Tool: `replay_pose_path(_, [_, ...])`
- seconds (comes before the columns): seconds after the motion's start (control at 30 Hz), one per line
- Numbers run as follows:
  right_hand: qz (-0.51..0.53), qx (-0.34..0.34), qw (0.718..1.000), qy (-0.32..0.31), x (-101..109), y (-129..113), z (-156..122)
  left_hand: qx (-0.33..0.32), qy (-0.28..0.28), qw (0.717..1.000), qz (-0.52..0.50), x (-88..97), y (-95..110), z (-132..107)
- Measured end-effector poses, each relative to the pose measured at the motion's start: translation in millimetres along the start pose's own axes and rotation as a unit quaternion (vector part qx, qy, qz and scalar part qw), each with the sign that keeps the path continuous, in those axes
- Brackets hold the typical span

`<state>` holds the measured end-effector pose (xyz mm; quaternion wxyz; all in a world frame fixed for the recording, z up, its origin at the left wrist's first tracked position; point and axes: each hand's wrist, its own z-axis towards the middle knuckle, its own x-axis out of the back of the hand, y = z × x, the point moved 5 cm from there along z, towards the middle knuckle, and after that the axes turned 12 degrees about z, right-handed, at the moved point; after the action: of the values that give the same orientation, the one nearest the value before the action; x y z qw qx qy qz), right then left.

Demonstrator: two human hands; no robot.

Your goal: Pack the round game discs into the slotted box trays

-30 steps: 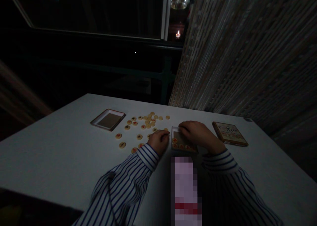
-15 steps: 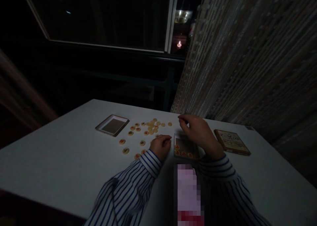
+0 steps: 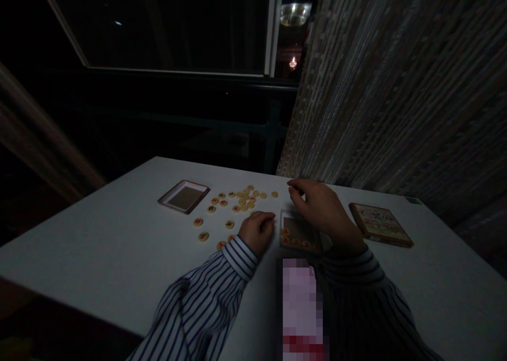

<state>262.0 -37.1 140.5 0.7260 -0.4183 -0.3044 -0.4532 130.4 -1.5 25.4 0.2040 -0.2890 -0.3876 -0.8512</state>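
Note:
My left hand (image 3: 256,231) is closed beside the left edge of a shallow box (image 3: 299,226), its fingers curled and pressed together. Whatever it may hold is hidden. Over the far right part of this box, my right hand (image 3: 321,207) hangs with fingers bent and thumb close to the index finger. I cannot make out anything in that grip. Several round xiangqi pieces with red characters (image 3: 296,243) lie along the box's near and left sides. Loose xiangqi pieces (image 3: 229,224), some face down, are scattered left of and beyond my left hand, which covers part of them.
A second shallow tray (image 3: 184,196) sits at the left on the white table (image 3: 99,245). To the right lies a flat, printed box (image 3: 381,224). A blurred-out pinkish object (image 3: 303,303) is between my forearms. A string curtain (image 3: 376,86) hangs behind the table's right side.
The view has shifted slightly. Both hands keep nearly the same pose and place relative to the box, and the pieces lie as before.

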Motion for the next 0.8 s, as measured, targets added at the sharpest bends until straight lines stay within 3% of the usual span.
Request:
replay_pose_path(0.23, [0.010, 0.016, 1.000, -0.006, 0, -6, -1, 0.033, 0.017, 0.999, -0.015, 23.1, -5, 2])
replay_pose_path(0.43, [0.006, 0.025, 0.999, -0.022, -3, -10, -1, 0.096, 0.022, 0.995, -0.018, 65.0, -31, -6])
replay_pose_path(0.6, [0.010, 0.050, 0.997, -0.058, -9, -21, -4, 0.107, 0.038, 0.993, 0.012, 94.2, -53, -23])
replay_pose_path(0.7, [0.008, 0.069, 0.992, -0.101, -16, -30, -7, 0.069, 0.030, 0.996, 0.056, 95.3, -58, -37])
replay_pose_path(0.8, [0.005, 0.073, 0.987, -0.142, -23, -35, -9, -0.033, 0.010, 0.995, 0.096, 89.4, -55, -50])
